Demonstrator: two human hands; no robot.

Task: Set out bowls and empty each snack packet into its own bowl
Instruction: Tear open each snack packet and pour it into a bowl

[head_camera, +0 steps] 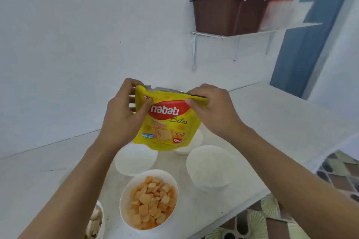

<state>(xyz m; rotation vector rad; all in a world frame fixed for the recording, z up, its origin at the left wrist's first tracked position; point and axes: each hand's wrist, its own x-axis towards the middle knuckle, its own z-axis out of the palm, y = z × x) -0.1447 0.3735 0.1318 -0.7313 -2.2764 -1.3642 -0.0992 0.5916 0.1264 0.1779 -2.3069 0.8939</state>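
Both hands, left hand [124,114] and right hand [211,110], pinch the top corners of the yellow packet [167,122], held upright above the empty bowls [136,159], apparently to tear it open before pouring, beyond the filled bowl [149,198].

Both bare forearms enter from the lower corners and converge toward the centre, raised above the counter. The left hand [124,114] is turned with its back toward the camera, thumb lying across the front of the packet [167,122] near its upper left corner and fingers curled behind it. The right hand [211,108] pinches the packet's upper right edge between thumb and bent fingers, knuckles uppermost, wrist straight.
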